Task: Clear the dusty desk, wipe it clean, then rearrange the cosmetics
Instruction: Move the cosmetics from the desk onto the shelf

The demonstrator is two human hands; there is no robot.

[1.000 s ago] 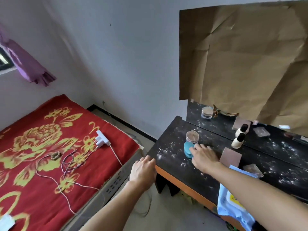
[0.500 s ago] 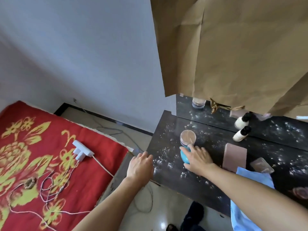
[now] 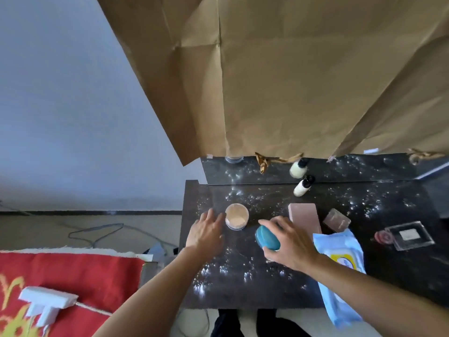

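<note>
A dark desk [image 3: 243, 283] speckled with white dust fills the lower right. My right hand [image 3: 289, 242] grips a round blue compact [image 3: 267, 237], tilted up off the desk. My left hand [image 3: 206, 232] lies flat on the desk with fingers spread, its fingertips beside a clear jar of beige powder [image 3: 237, 216]. A pink box [image 3: 305, 218], a small translucent pink case [image 3: 336, 220], a cream bottle with a black cap [image 3: 302, 186], a clear square case [image 3: 409, 234] and a small red round item [image 3: 384, 237] stand on the desk. A blue pack of wipes [image 3: 340, 266] lies under my right forearm.
Brown paper [image 3: 279, 76] covers the mirror behind the desk; its uncovered bottom strip reflects the bottle. A red bed cover [image 3: 73, 276] with a white plug adapter [image 3: 46, 305] lies at lower left. Cables [image 3: 97, 229] run over the floor by the wall.
My right hand has lifted and tilted the blue compact off the desk. My left hand left the desk's edge and now rests beside the powder jar. The view swung right and down.
</note>
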